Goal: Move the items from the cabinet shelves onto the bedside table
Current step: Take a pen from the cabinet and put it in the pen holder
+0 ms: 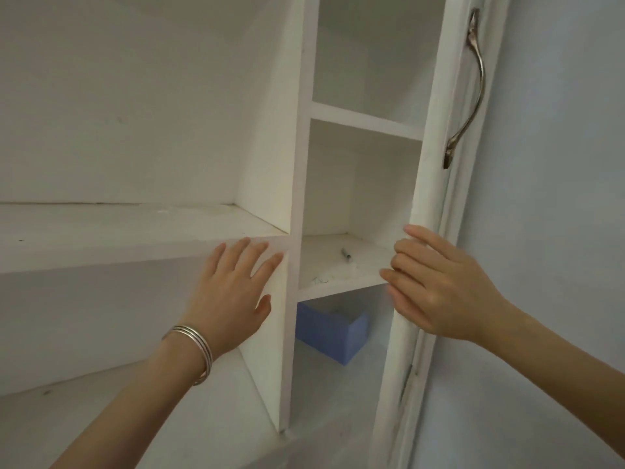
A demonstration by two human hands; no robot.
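Observation:
A white cabinet with an upright divider (297,164) fills the view. A blue box (333,331) sits in the narrow right compartment, under the middle shelf (338,265). On that shelf lies a small grey screw-like piece (346,254). My left hand (233,292), with bangles on the wrist, lies flat and open against the front edge of the wide left shelf, next to the divider. My right hand (436,286) rests with its fingers curled on the edge of the open cabinet door (419,204). Neither hand holds an item.
The wide left shelf (118,228) and the upper right compartments show no items. The door carries a curved metal handle (468,89). A pale wall (558,231) stands to the right of the door. The bedside table is out of view.

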